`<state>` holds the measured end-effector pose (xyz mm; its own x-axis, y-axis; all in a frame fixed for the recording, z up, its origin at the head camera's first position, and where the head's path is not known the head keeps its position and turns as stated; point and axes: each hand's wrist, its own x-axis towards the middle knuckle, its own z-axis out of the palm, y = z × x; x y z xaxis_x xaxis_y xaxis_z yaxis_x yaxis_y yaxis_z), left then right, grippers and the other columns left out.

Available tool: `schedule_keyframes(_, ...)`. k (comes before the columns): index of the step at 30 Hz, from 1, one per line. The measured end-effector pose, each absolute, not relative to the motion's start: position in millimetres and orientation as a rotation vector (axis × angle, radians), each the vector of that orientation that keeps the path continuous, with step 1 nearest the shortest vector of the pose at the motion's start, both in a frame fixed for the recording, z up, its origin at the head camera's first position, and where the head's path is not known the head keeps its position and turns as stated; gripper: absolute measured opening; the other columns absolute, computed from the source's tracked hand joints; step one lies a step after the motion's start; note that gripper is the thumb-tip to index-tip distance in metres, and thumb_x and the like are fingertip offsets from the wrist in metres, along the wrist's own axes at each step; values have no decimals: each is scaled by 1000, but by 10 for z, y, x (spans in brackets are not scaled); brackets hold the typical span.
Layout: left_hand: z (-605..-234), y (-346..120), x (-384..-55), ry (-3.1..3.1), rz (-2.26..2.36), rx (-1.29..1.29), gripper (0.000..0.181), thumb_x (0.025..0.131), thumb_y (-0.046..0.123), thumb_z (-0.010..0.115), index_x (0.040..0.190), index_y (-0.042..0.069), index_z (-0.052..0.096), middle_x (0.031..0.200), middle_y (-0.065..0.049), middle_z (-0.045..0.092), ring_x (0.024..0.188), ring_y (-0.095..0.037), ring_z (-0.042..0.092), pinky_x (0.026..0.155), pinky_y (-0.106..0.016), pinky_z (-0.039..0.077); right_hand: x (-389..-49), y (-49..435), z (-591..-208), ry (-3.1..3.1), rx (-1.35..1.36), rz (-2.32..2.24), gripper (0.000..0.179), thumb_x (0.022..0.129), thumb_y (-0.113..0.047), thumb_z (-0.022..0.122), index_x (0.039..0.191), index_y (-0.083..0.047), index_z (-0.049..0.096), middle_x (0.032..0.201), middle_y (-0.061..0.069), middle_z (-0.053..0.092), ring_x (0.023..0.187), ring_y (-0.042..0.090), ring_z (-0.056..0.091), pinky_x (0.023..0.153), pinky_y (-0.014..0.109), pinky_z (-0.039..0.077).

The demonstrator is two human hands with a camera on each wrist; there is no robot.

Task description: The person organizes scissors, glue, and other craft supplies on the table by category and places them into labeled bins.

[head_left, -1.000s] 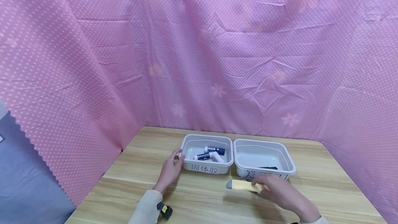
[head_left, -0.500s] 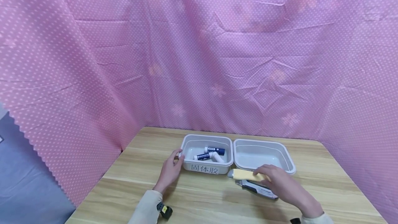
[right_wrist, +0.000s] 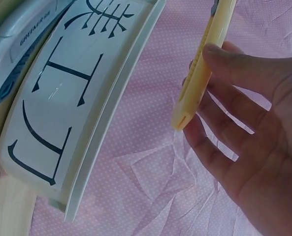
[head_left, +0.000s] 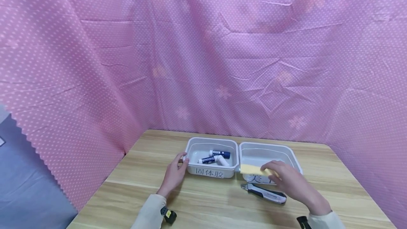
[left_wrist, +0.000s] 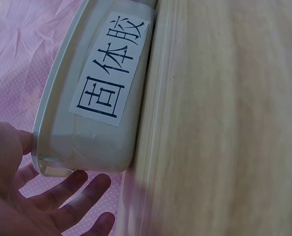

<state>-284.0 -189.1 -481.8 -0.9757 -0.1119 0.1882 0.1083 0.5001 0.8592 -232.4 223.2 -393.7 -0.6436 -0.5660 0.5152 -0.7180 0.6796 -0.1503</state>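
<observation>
My right hand (head_left: 284,179) pinches a yellow utility knife (head_left: 250,169) between thumb and fingers, over the front rim of the right white plastic box (head_left: 270,145). Its grey end points left in the head view; the right wrist view has the yellow body (right_wrist: 197,91) in close-up. A grey and black utility knife (head_left: 267,193) lies on the table in front of that box. With thumb at the rim and fingers against the outer side, my left hand (head_left: 174,174) holds the corner of the left white box (head_left: 211,139), whose front label (left_wrist: 109,69) shows Chinese characters.
Inside the left box lie several glue sticks (head_left: 219,154), blue and white. The two boxes stand side by side on a wooden table (head_left: 203,207). Behind it hangs a pink dotted curtain (head_left: 222,63). The right box's label (right_wrist: 62,73) faces front.
My right hand has lifted the yellow utility knife away from the table's front, up to the right box's rim. The grey and black knife has come into sight beneath. My left hand stays put.
</observation>
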Motion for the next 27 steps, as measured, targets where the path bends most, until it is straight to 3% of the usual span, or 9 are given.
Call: schedule_keyframes(27, -4830, -1901, -2845, -2525, -1458, -6, 47, 107, 34, 53, 149, 15, 50, 127, -20, 64, 97, -24, 70, 78, -34, 58, -2580, 2375, -3957, -2613, 751, 656, 37, 82, 9, 77, 113, -11, 73, 114, 6, 74, 111, 32, 68, 95, 55, 55)
